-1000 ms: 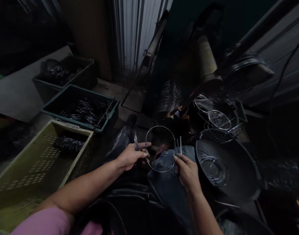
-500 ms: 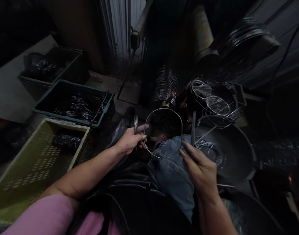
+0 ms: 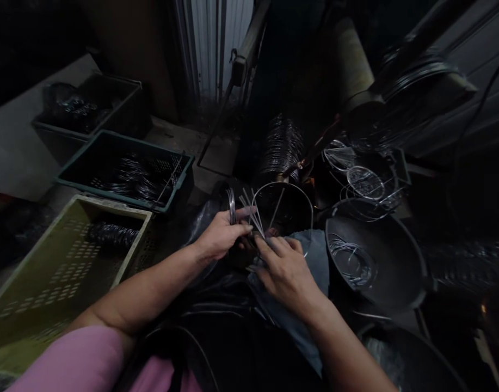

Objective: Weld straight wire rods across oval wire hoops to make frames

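Note:
My left hand is closed, pinching the near left side of a large thin wire ring between thumb and fingers. Several more wire rings hang bunched together at the base of its fingers. My right hand is closed around a few straight wire rods, which fan out from its fingertips. Its fingertips are beside the left thumb, at the edge of the ring; whether they touch the ring is hidden. Under the right hand a blue cloth covers the lap.
A yellow crate and a green crate with wire pieces stand at left. A coil stack sits ahead, beneath a metal arm. At right is a dark pan with wire loops.
My right hand has moved left with the rods, from the ring's right side to beside my left hand. The rods have tipped and spread. My left hand still holds the ring. The view has shifted slightly.

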### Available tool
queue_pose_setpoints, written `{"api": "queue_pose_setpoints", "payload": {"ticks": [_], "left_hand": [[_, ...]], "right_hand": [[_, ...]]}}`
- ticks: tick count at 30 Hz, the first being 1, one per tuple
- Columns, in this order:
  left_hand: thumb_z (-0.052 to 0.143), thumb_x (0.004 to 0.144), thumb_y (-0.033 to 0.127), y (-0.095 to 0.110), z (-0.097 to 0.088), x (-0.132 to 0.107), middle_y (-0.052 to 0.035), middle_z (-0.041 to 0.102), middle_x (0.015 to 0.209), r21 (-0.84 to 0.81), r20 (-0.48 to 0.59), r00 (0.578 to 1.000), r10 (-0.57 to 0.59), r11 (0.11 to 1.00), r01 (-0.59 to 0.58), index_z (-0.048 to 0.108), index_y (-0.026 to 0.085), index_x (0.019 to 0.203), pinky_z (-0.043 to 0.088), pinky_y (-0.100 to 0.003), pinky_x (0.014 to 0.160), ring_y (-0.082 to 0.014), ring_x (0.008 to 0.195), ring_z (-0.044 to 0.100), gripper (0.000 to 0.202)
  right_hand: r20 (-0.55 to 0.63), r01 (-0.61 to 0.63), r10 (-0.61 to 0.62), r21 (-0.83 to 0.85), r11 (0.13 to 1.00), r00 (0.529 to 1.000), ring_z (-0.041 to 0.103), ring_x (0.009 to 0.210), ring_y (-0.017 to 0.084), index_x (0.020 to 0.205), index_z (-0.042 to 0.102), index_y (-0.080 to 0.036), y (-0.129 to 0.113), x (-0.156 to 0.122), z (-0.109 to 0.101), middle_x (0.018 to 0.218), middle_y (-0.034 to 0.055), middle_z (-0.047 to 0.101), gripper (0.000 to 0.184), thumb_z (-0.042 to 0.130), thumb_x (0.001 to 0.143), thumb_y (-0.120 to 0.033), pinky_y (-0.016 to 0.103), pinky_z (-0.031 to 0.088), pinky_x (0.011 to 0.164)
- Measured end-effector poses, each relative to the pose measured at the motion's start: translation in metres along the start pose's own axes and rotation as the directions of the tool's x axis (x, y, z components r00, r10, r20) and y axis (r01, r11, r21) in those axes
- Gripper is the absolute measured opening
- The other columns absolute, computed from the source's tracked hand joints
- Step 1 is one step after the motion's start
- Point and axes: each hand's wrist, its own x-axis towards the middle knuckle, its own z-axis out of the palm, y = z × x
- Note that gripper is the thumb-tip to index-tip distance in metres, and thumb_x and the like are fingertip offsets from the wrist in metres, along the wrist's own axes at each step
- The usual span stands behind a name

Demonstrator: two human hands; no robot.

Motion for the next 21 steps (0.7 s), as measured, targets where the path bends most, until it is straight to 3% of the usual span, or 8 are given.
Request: {"api": "queue_pose_setpoints", "payload": {"ticks": [3,8,15,21], "left_hand": [[0.058,0.069,0.010,0.004,0.005,-0.003,0.0011,0.060,0.060,-0.009,0.033,0.999,-0.038,0.999,0.039,0.055,0.013,0.118,0.040,-0.018,0.042,-0.0058,0.040,0.049,0.049],[0.055,0.068,0.007,0.006,0.014,-0.001,0.0019,0.059,0.057,-0.029,0.099,0.993,-0.059,0.998,0.062,0.053,0.012,0.119,0.038,-0.017,0.040,-0.0071,0.042,0.051,0.051],[0.058,0.067,0.009,0.007,0.030,0.013,0.0003,0.061,0.062,-0.079,0.125,0.990,-0.069,0.994,0.079,0.055,0.013,0.118,0.036,-0.017,0.040,-0.0071,0.043,0.052,0.051],[0.055,0.066,0.007,0.013,0.035,0.023,0.0017,0.057,0.058,-0.082,0.113,0.992,-0.053,0.995,0.063,0.053,0.014,0.121,0.037,-0.018,0.040,-0.0064,0.040,0.047,0.055]], "right_hand": [[0.036,-0.018,0.018,-0.007,1.000,0.999,0.053,0.093,0.026,0.123,0.046,-0.009,0.002,0.003,0.006,0.109,0.0161,0.053,0.041,0.047,0.082,-0.014,0.038,0.044,0.077],[0.043,-0.081,0.081,0.006,0.997,0.996,0.059,0.081,0.022,0.121,0.049,-0.010,0.007,-0.004,0.004,0.108,0.0153,0.055,0.040,0.044,0.082,-0.015,0.029,0.049,0.067],[-0.017,-0.104,0.104,0.002,0.995,0.994,0.060,0.071,0.021,0.119,0.051,-0.011,0.019,-0.002,-0.008,0.101,0.0145,0.057,0.037,0.041,0.084,-0.018,0.030,0.051,0.058],[0.001,-0.105,0.105,0.053,0.993,0.994,0.059,0.075,0.022,0.117,0.051,-0.010,0.030,0.006,-0.016,0.101,0.0145,0.056,0.035,0.037,0.087,-0.019,0.031,0.050,0.061]]}}
